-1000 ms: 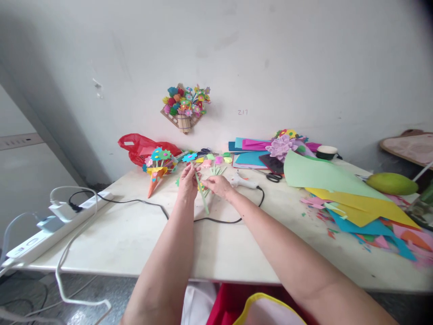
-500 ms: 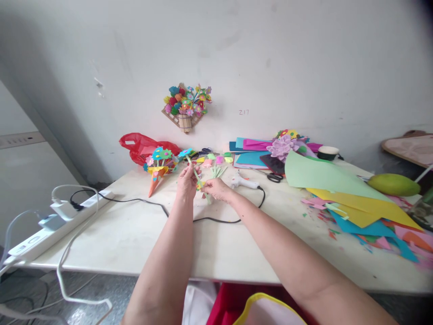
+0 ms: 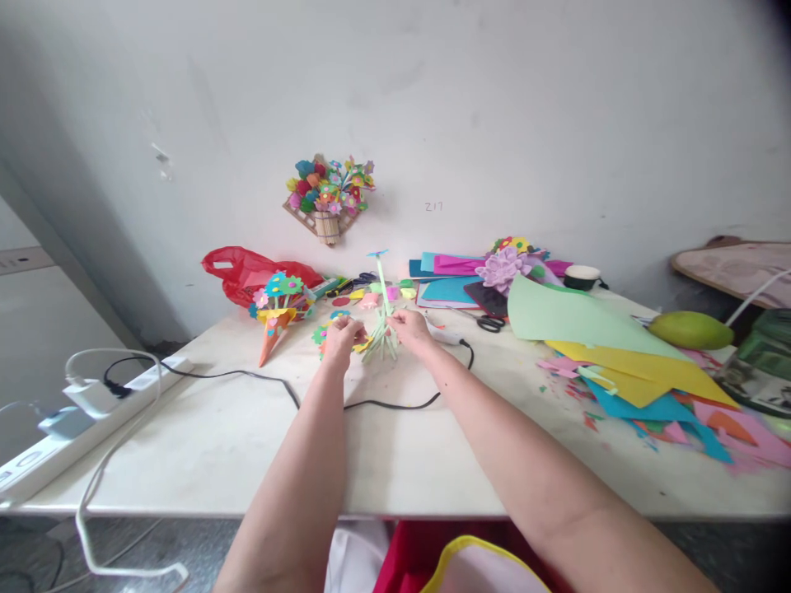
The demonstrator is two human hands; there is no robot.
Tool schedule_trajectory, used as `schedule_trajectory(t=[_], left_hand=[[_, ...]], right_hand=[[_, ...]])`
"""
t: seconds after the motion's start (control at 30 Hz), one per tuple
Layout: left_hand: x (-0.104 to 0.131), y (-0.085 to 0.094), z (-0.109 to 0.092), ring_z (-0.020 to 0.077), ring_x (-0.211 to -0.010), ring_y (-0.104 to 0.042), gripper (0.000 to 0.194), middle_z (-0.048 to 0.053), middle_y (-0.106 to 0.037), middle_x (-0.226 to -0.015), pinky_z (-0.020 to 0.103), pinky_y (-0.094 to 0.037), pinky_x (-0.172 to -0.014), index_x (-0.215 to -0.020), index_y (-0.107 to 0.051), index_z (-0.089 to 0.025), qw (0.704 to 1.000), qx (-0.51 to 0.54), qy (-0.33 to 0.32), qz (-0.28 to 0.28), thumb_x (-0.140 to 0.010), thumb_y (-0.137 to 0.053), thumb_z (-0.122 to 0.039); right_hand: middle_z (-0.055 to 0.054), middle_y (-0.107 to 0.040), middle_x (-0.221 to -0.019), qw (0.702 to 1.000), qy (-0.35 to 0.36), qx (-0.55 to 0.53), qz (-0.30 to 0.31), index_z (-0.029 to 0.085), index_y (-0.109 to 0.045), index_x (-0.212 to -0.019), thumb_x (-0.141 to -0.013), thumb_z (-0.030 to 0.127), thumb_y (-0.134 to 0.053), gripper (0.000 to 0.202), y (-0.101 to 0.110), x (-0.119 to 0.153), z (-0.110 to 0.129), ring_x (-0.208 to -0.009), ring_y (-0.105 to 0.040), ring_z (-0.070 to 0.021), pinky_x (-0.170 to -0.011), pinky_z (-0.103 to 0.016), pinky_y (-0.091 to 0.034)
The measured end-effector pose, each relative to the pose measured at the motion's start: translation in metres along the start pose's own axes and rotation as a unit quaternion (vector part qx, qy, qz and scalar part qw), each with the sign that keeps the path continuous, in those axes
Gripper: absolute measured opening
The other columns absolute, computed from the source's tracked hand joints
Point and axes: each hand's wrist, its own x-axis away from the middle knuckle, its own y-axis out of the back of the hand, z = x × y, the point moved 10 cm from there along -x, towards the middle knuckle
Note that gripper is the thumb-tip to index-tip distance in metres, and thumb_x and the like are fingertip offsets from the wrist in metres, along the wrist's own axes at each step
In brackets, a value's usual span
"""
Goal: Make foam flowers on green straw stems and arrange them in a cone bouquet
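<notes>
My right hand point(image 3: 410, 329) pinches the pale green stem of a blue craft flower point(image 3: 382, 284), which stands upright with its bloom at the top. To its left, my left hand point(image 3: 344, 336) has its fingers pressed together; what they hold, if anything, I cannot make out. Pale green strips point(image 3: 381, 349) spread out between the two hands, near the tabletop. Colourful craft flowers point(image 3: 320, 335) show beside and behind my left hand, partly covered by it. A white glue gun point(image 3: 443, 333) lies behind my right hand, which hides much of it.
An orange cone of flowers point(image 3: 272, 336) and a red plastic bag point(image 3: 238, 272) are at the back left. The black cord point(image 3: 395, 404) crosses the table. Scissors point(image 3: 491, 324), coloured sheets point(image 3: 572, 317) and scraps are on the right. A power strip point(image 3: 92, 436) runs along the left edge.
The blue flower, earlier slanted with my left hand on its stem, is now upright in my right hand. My left hand has moved off the stem and slightly lower. The view has shifted a little.
</notes>
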Motion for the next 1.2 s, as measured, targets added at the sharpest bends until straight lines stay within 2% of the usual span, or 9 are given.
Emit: schedule_trajectory(t=[0.1,0.2,0.33,0.47,0.6,0.93,1.0,1.07,1.2], left_hand=[[0.001,0.000,-0.017,0.0079,-0.043,-0.044,0.024,-0.004,-0.049,-0.046,0.021,-0.041,-0.046,-0.053,-0.046,-0.018,0.994,-0.063,-0.091,-0.022,-0.059,-0.067,-0.029],[0.005,-0.010,-0.029,0.0084,-0.045,-0.046,0.020,-0.003,-0.052,-0.049,0.019,-0.037,-0.045,-0.057,-0.054,-0.018,0.980,-0.117,-0.159,-0.008,-0.062,-0.068,-0.031],[0.006,-0.023,-0.021,0.0087,-0.041,-0.045,0.025,0.001,-0.056,-0.050,0.020,-0.034,-0.041,-0.057,-0.060,-0.017,0.986,-0.106,-0.122,0.041,-0.067,-0.067,-0.039],[0.005,-0.025,-0.014,0.0076,-0.037,-0.042,0.035,0.001,-0.050,-0.043,0.020,-0.034,-0.040,-0.051,-0.060,-0.016,0.993,-0.043,-0.088,0.065,-0.069,-0.066,-0.046],[0.003,-0.019,-0.010,0.0068,-0.040,-0.044,0.031,0.001,-0.055,-0.049,0.020,-0.037,-0.042,-0.052,-0.058,-0.015,0.996,0.013,-0.069,0.050,-0.063,-0.072,-0.041],[0.004,-0.002,-0.012,0.0052,-0.038,-0.041,0.030,-0.002,-0.051,-0.045,0.017,-0.039,-0.040,-0.051,-0.056,-0.015,0.996,0.061,-0.063,-0.019,-0.059,-0.073,-0.039],[0.003,-0.001,-0.010,0.0051,-0.038,-0.041,0.030,-0.002,-0.051,-0.045,0.017,-0.039,-0.040,-0.052,-0.057,-0.015,0.996,0.070,-0.060,-0.021,-0.059,-0.074,-0.038],[0.001,0.000,-0.007,0.0050,-0.039,-0.042,0.029,-0.002,-0.050,-0.044,0.017,-0.040,-0.042,-0.053,-0.059,-0.014,0.996,0.072,-0.053,-0.020,-0.059,-0.074,-0.038],[-0.001,-0.001,0.000,0.0053,-0.039,-0.043,0.028,-0.002,-0.049,-0.044,0.018,-0.044,-0.045,-0.055,-0.062,-0.014,0.997,0.067,-0.039,-0.023,-0.059,-0.074,-0.039]], right_hand=[[0.004,-0.054,-0.051,1.000,0.005,-0.019,0.011,0.017,-0.056,-0.059,-0.074,0.029,-0.052,0.020,0.002,-0.001,-0.001,-0.048,-0.043,-0.0090,-0.050,-0.021,-0.033],[0.005,-0.051,-0.050,0.998,0.008,-0.046,0.037,0.016,-0.056,-0.059,-0.073,0.032,-0.053,0.022,0.001,0.001,0.002,-0.047,-0.039,-0.0076,-0.049,-0.020,-0.030],[0.005,-0.050,-0.050,0.995,-0.004,-0.068,0.069,0.015,-0.058,-0.059,-0.072,0.035,-0.056,0.024,0.000,0.006,0.005,-0.047,-0.037,-0.0066,-0.047,-0.020,-0.028],[0.005,-0.047,-0.048,0.988,-0.018,-0.065,0.135,0.014,-0.061,-0.060,-0.068,0.040,-0.062,0.028,-0.009,0.014,0.006,-0.045,-0.033,-0.0059,-0.045,-0.020,-0.026],[0.006,-0.040,-0.043,0.980,-0.017,-0.050,0.194,0.014,-0.059,-0.055,-0.067,0.042,-0.064,0.030,-0.019,0.019,0.006,-0.042,-0.029,-0.0051,-0.043,-0.021,-0.022],[0.007,-0.040,-0.042,0.973,-0.002,-0.014,0.231,0.013,-0.061,-0.057,-0.070,0.033,-0.061,0.024,-0.021,0.023,0.009,-0.041,-0.029,-0.0044,-0.044,-0.021,-0.021],[0.006,-0.043,-0.043,0.978,0.005,0.008,0.209,0.013,-0.062,-0.058,-0.071,0.033,-0.059,0.024,-0.015,0.017,0.008,-0.040,-0.032,-0.0049,-0.043,-0.020,-0.024],[0.003,-0.052,-0.049,0.989,0.004,0.042,0.144,0.014,-0.064,-0.061,-0.074,0.033,-0.055,0.025,0.004,0.004,0.004,-0.041,-0.038,-0.0062,-0.045,-0.020,-0.029],[-0.005,-0.067,-0.070,0.987,-0.020,0.157,-0.041,0.015,-0.068,-0.070,-0.078,0.028,-0.048,0.025,0.072,-0.020,-0.009,-0.057,-0.055,-0.0122,-0.054,-0.021,-0.037]])
